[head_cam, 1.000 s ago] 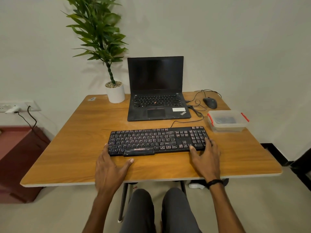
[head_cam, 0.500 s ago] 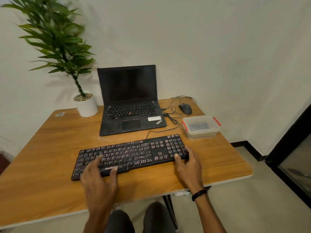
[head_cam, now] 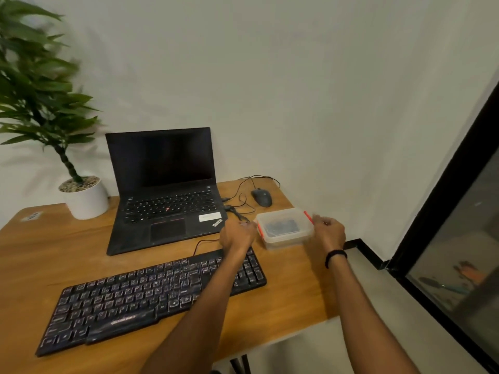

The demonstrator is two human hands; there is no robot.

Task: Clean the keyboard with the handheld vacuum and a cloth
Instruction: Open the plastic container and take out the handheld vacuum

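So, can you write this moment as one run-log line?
left hand: grips plastic box at left clip | right hand: grips right clip | box: closed | keyboard: flat on table

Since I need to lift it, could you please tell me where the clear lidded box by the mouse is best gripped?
Take the clear box by its two short ends, one hand from each side, under the red latches. It sits flat, lid on, wider than tall; the left hand and right hand flank those ends, contact blurred.
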